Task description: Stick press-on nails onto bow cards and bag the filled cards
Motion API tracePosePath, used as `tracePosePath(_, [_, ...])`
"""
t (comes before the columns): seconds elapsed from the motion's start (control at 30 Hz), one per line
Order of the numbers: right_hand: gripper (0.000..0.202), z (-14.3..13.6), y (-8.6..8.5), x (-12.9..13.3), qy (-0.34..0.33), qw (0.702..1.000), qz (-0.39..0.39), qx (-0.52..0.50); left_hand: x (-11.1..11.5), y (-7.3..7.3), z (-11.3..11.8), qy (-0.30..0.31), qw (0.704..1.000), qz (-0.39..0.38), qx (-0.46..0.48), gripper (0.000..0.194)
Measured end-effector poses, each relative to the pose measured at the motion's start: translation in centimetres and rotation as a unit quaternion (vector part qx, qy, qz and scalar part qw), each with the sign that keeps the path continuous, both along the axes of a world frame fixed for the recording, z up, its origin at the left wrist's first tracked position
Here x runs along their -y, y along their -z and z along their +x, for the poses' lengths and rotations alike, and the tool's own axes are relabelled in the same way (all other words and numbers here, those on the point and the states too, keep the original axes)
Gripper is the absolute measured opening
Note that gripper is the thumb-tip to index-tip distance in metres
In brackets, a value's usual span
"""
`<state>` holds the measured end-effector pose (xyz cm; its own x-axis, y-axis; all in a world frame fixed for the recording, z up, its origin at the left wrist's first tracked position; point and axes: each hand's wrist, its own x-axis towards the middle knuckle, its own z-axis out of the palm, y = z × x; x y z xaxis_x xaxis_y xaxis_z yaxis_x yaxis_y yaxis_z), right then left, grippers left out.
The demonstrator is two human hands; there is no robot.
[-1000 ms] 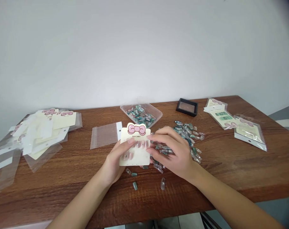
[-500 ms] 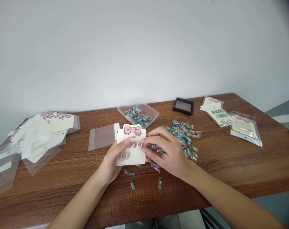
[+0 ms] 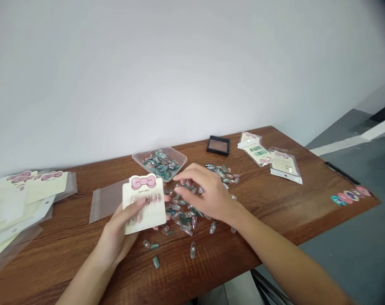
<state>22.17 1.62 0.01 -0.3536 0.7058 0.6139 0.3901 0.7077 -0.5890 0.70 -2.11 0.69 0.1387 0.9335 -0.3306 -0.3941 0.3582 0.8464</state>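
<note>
My left hand point(image 3: 117, 231) grips a cream card point(image 3: 151, 215) with a pink bow at its top, the thumb lying across the front. A row of pinkish press-on nails point(image 3: 152, 198) is on the card, with more under the thumb at the lower left. To the right, my right hand point(image 3: 206, 190) hovers over a loose pile of clear and teal nails point(image 3: 187, 215), apart from the card. Its thumb and index finger are spread, and nothing shows between them. Single nails point(image 3: 192, 250) lie nearer the table's front edge.
A clear plastic tray point(image 3: 178, 157) of nails stands behind the pile, a black frame point(image 3: 218, 145) to its right. Bagged cards point(image 3: 286, 166) lie at the back right. Cards and bags point(image 3: 36, 190) are heaped at left, beside a clear bag point(image 3: 108, 199). Round stickers point(image 3: 353, 195) mark the right corner.
My right hand has come away from the card, its fingers parting over the pile. The view has swung right, and the card in my left hand appears farther left.
</note>
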Motion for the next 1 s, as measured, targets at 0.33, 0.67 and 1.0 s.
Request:
tracePosePath(0.33, [0.019, 11.5, -0.7, -2.9, 0.209, 0.927, -0.245, 0.193, -0.4, -0.5, 0.1, -0.031, 0.998, -0.007, -0.051, 0.068])
tracePosePath(0.67, [0.01, 13.0, 0.5, -2.3, 0.123, 0.893, -0.335, 0.273, -0.4, -0.5, 0.1, -0.061, 0.995, -0.012, -0.074, 0.061])
tracePosePath(1.0, [0.02, 11.2, 0.2, -2.1, 0.142, 0.906, -0.289, 0.276, -0.8, 0.2, -0.8, -0.038, 0.997, -0.038, -0.048, 0.065])
